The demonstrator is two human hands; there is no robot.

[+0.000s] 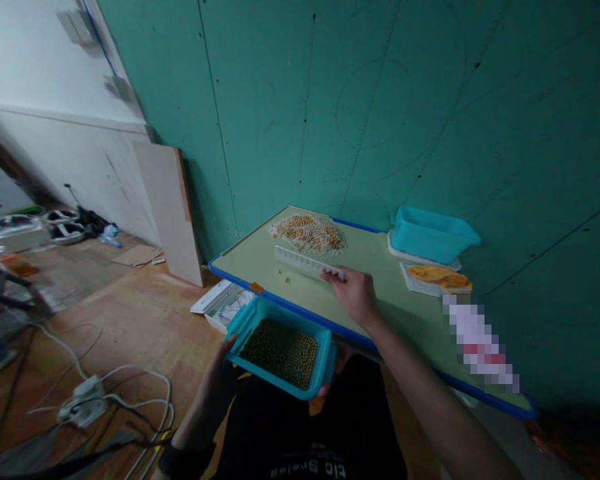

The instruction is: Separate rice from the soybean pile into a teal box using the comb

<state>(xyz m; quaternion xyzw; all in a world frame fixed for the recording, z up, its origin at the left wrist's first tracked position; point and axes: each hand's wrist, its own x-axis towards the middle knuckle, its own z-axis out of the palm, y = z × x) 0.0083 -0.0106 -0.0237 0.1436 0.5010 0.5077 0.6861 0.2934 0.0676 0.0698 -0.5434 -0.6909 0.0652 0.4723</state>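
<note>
My left hand [223,360] is closed on the left side of a teal plastic bin [275,383], held tilted above my lap at the table's front edge. Small round beans [275,350], dark on the left and tan on the right, cover its bottom. My right hand [354,293] pinches one end of a long white strip with a row of notches [305,261], just over the tabletop. Behind the strip lies a spread pile of tan beans mixed with white grains [310,235]. A few loose beans [286,280] lie nearer the front edge.
The pale green table [405,320] has a blue edge and stands against a green wall. On its right are another teal bin [433,235], an orange cloth [440,277] and a blurred-out item [480,343]. An open white box [225,307] and a power strip [85,400] with cables are lower left.
</note>
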